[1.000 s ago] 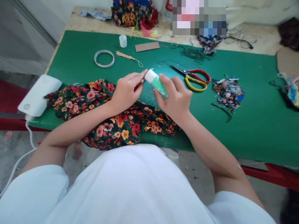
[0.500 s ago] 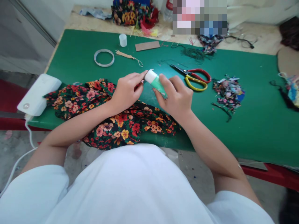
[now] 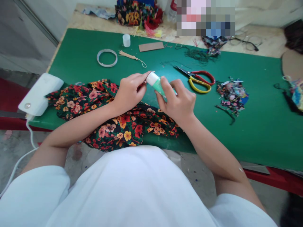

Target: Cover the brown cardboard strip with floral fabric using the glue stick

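In my right hand (image 3: pixel 178 99) is a small green tube with a white top (image 3: pixel 157 82), tilted up to the left. The fingertips of my left hand (image 3: pixel 130 91) meet at the tube's white end; whatever they pinch is too small to make out. Dark floral cloth (image 3: pixel 126 130) lies bunched under my left forearm and along the table's front edge. Just beyond my right hand rest scissors (image 3: pixel 201 78) with one red and one yellow handle.
On the green mat (image 3: pixel 260 132) lie a tape ring (image 3: pixel 107 58), a white cap (image 3: pixel 126 40), a beige tassel (image 3: pixel 129 56), a flat strip (image 3: pixel 151 46) and a heap of scraps (image 3: pixel 233 94). A white corded device (image 3: pixel 40 94) sits at the left edge.
The whole view has shifted slightly. Both hands keep nearly the same pose around the tube, which tilts a little differently in my right hand.
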The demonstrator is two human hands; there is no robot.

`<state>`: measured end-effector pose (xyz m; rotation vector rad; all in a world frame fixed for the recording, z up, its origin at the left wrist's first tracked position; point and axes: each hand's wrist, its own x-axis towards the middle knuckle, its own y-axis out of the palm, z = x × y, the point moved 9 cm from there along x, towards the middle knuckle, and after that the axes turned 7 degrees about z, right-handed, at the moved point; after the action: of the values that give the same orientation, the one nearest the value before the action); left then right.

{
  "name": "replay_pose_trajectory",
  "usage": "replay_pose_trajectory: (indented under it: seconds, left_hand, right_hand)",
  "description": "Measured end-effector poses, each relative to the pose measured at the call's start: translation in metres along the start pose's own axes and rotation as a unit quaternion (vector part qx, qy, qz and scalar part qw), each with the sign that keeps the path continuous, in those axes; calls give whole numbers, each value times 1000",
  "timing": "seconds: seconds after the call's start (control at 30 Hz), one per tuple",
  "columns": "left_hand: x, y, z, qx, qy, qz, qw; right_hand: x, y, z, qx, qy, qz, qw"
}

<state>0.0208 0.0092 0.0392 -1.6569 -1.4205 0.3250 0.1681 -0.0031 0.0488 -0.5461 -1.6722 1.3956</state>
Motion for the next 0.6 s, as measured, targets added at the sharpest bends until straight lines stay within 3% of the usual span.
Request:
replay_pose_trajectory:
  seconds: [0.37,0.6]
  left_hand:
    - [0,-2,-2,15,-2,14,1000]
    - [1,-11,-8,-54,-28,9,998]
  right_hand:
    - [3,0,-8,21,26,26,999]
    - [4,-8,-18,-4,47,-3,999]
